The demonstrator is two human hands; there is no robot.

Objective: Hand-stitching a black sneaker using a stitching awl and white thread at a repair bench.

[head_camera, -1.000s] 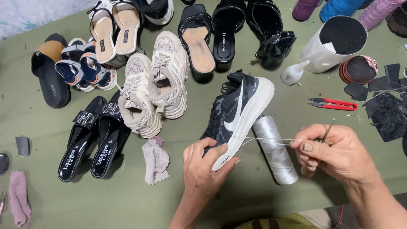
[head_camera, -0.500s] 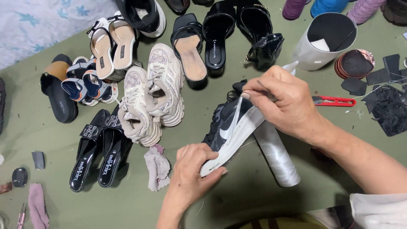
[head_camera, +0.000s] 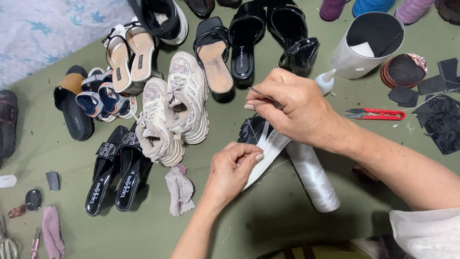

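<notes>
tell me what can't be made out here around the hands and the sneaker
Head view only:
- black and white sneaker: mostly covered by the left hand and right hand.
- needle: point too thin to follow.
- thread: barely visible.
- white spool: top end hidden under the right wrist.

The sneaker (head_camera: 261,144) is black and white, the thread spool (head_camera: 314,177) white. Far right, the snips (head_camera: 376,114) are red; the floor cloth (head_camera: 268,216) is olive green.

The black sneaker (head_camera: 261,139) has a smooth white rubbery sole, and the needle (head_camera: 261,92) above it is thin bright metal. Beside it the thread spool (head_camera: 314,177) looks silky white, while the black heeled sandals (head_camera: 242,43) shine glossy. Everything lies on matt olive cloth (head_camera: 278,216).
</notes>
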